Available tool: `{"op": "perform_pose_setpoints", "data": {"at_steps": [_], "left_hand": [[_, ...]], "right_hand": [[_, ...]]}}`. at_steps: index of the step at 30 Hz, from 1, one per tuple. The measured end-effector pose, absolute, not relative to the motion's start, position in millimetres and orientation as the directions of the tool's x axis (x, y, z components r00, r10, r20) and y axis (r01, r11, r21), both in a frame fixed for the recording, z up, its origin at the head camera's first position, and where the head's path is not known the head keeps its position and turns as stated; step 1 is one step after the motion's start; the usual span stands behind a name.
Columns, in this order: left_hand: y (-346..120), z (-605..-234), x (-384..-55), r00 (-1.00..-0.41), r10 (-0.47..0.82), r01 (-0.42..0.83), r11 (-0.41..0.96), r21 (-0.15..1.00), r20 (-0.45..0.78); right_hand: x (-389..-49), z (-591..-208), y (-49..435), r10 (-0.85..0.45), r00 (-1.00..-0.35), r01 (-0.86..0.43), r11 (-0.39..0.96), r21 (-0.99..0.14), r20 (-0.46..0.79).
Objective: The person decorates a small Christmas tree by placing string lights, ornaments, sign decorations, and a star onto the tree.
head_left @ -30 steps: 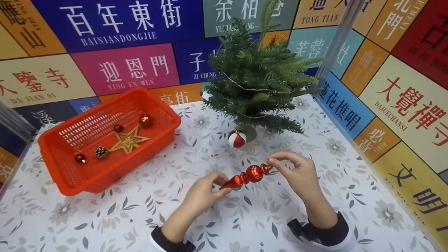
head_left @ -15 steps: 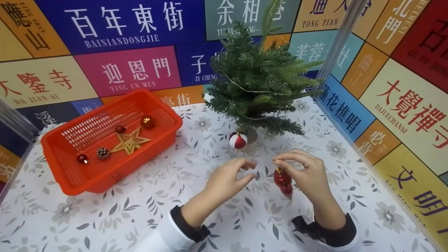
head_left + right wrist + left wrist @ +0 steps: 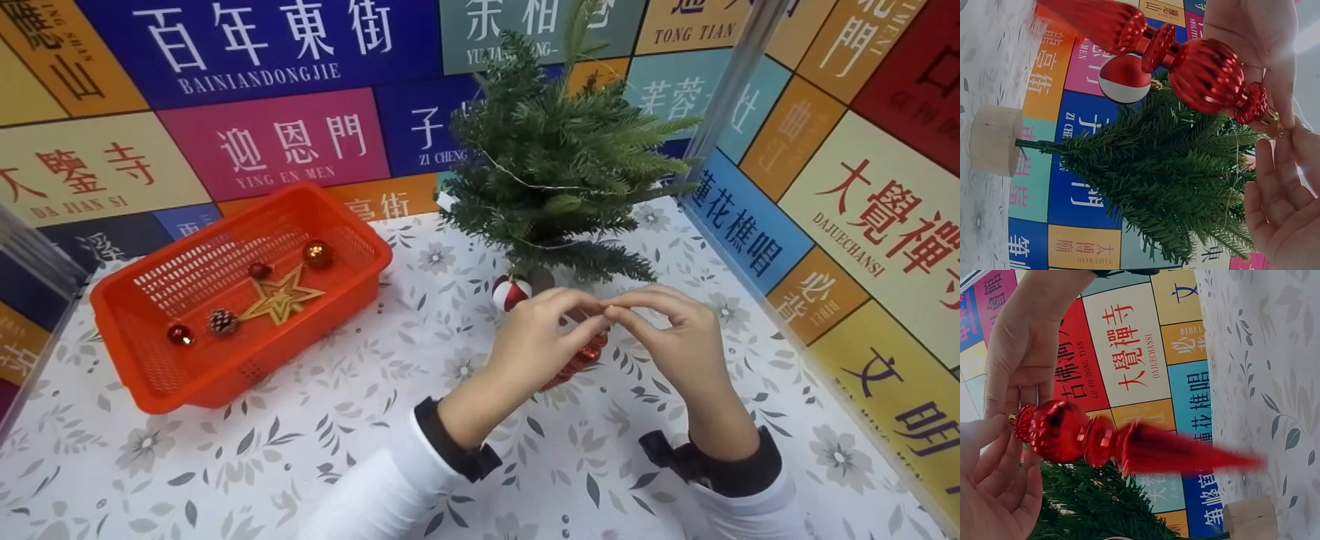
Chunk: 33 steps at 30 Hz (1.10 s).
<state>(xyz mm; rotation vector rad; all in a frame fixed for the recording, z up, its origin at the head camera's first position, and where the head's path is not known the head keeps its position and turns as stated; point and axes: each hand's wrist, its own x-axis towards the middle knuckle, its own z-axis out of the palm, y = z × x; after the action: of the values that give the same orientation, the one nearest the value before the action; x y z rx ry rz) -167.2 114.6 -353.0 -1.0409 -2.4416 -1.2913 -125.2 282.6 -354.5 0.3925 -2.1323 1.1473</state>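
Observation:
Both hands meet in front of the tree, fingertips together at the top of a red, finial-shaped Christmas ornament (image 3: 1206, 75). My left hand (image 3: 536, 326) and my right hand (image 3: 679, 330) pinch at its gold cap (image 3: 1273, 119), where a thin loop shows. The shiny ornament (image 3: 1061, 432) hangs point-down below the fingers, its tapered end blurred in the left wrist view. From the head view, the left hand hides most of it. Behind stands a small green Christmas tree (image 3: 559, 165) on a round wooden base (image 3: 996, 140). A red-and-white ball (image 3: 1125, 79) hangs low on it.
At the left stands an orange plastic basket (image 3: 112, 330). It holds a gold star (image 3: 283, 296), a pine cone (image 3: 223, 322), a gold ball (image 3: 318, 253) and small red balls (image 3: 181, 334). Printed panels (image 3: 274, 139) rise behind and to the right of the floral tablecloth (image 3: 300, 442).
The left hand let go of the ornament's pointed end, which swung down to hang from the right hand. The left hand then moved right and up to meet the right fingertips.

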Motion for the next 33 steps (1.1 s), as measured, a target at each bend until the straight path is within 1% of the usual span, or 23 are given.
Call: {"op": "perform_pose_setpoints", "data": {"at_steps": [2,6,11,16,19,22,28,33], "left_hand": [[118,-353,-170,-0.757,0.471,0.635,0.368,0.679,0.452],[125,-351,-178,-0.789,0.437,0.594,0.367,0.716,0.431],[133,-347,-185,-0.795,0.401,0.604,0.463,0.649,0.455],[136,-341,-187,-0.805,0.350,0.590,0.552,0.589,0.478],[139,-340,-188,-0.798,0.318,0.591,0.578,0.563,0.512],[141,-341,-191,-0.783,0.283,0.602,0.570,0.559,0.554],[145,-348,-198,-0.756,0.204,0.624,0.515,0.588,0.623],[147,-351,-201,-0.752,0.169,0.626,0.484,0.612,0.637]], "right_hand": [[-128,-352,285,0.062,-0.737,-0.521,0.583,-0.624,0.673],[-134,-348,291,0.094,-0.732,-0.469,0.649,-0.599,0.675],[-143,-344,298,0.105,-0.738,-0.413,0.711,-0.570,0.666],[-151,-340,299,0.132,-0.764,-0.375,0.707,-0.600,0.632],[-154,-336,298,0.143,-0.779,-0.346,0.713,-0.610,0.610],[-158,-334,296,0.145,-0.781,-0.329,0.731,-0.597,0.608],[-165,-332,291,0.150,-0.761,-0.313,0.768,-0.559,0.632],[-167,-331,290,0.127,-0.748,-0.300,0.811,-0.502,0.652]]}}
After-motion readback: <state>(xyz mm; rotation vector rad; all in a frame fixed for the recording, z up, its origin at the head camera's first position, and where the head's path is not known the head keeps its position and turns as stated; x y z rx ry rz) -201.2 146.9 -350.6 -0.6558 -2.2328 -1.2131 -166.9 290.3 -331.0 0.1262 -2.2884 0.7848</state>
